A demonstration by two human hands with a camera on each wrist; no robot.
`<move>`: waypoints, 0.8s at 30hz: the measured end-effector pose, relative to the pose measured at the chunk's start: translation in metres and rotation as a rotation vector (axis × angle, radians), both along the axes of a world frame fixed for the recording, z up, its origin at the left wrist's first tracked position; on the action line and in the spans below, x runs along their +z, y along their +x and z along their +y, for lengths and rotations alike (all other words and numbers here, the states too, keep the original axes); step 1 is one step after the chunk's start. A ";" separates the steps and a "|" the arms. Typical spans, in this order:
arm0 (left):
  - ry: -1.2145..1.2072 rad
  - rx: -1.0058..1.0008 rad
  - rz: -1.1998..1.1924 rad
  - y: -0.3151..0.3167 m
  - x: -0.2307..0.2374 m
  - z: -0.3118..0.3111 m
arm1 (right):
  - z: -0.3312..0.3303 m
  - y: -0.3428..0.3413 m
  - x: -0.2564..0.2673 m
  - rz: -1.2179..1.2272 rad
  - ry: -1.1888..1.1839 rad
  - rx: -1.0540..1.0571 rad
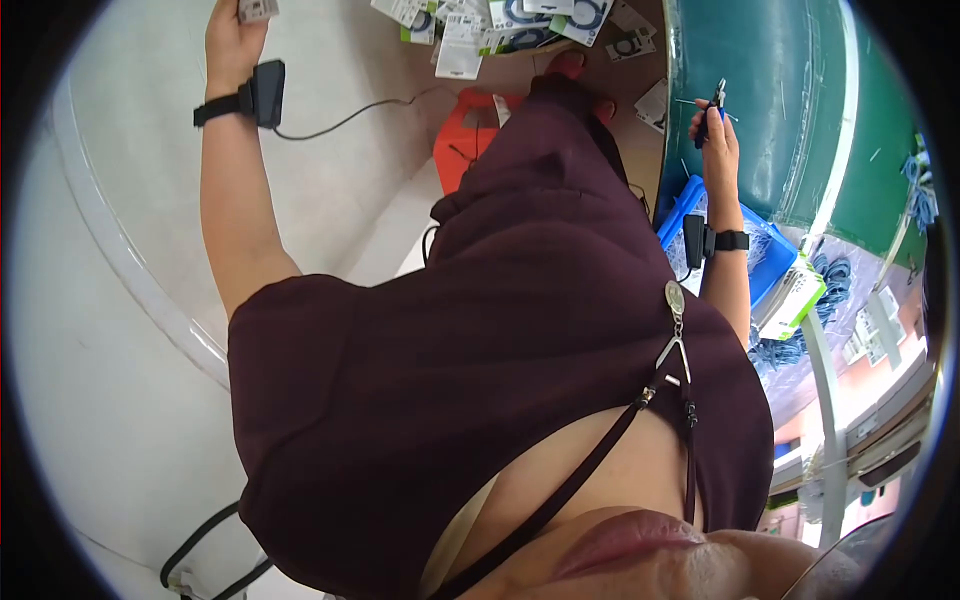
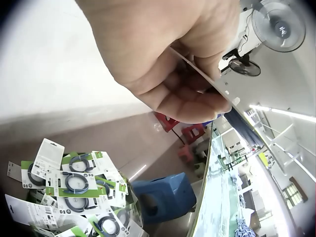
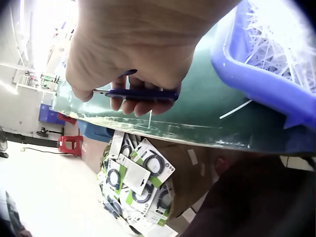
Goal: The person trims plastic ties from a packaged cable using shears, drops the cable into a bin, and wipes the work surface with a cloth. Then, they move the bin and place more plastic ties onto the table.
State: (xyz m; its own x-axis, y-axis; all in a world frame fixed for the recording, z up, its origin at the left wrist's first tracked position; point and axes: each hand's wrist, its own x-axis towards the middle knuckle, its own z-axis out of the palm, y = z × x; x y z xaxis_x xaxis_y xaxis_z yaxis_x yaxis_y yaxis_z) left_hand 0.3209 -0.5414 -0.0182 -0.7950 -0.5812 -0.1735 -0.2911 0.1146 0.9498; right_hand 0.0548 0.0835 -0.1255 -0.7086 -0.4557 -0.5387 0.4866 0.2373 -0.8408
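My left hand (image 1: 234, 48), raised out to the left, grips a cable package (image 1: 258, 10) at the top edge of the head view. In the left wrist view its thin card (image 2: 210, 81) is seen nearly edge-on between thumb and curled fingers, with dark coiled cable (image 2: 242, 126) beyond. Over the green table, my right hand (image 1: 720, 155) holds small cutting pliers (image 1: 714, 112) with blue handles. The right wrist view has the fingers wrapped about the handle (image 3: 140, 94). A thin white strip (image 3: 150, 118) shows just below those fingers.
A blue tray (image 1: 690, 200) of white plastic strips stands on the green table (image 1: 765, 130) by my right wrist. Packaged cables (image 2: 76, 182) fill a box on the floor. A blue stool (image 2: 165, 197) and red stool (image 1: 455, 140) stand nearby. Cable bundles (image 1: 835, 280) lie farther right.
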 end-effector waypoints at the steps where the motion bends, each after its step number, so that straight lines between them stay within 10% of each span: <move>1: 0.108 0.037 0.024 0.008 -0.001 -0.001 | 0.006 -0.002 -0.003 0.008 0.054 0.012; 6: 0.588 0.168 0.200 0.008 0.004 -0.013 | -0.004 -0.012 -0.020 0.154 0.234 0.110; 10: 0.477 0.483 0.206 -0.015 0.032 0.049 | -0.006 -0.020 -0.025 0.222 0.296 0.140; 24: 0.386 0.403 0.072 -0.041 0.054 0.068 | 0.007 -0.028 -0.050 0.143 0.331 0.106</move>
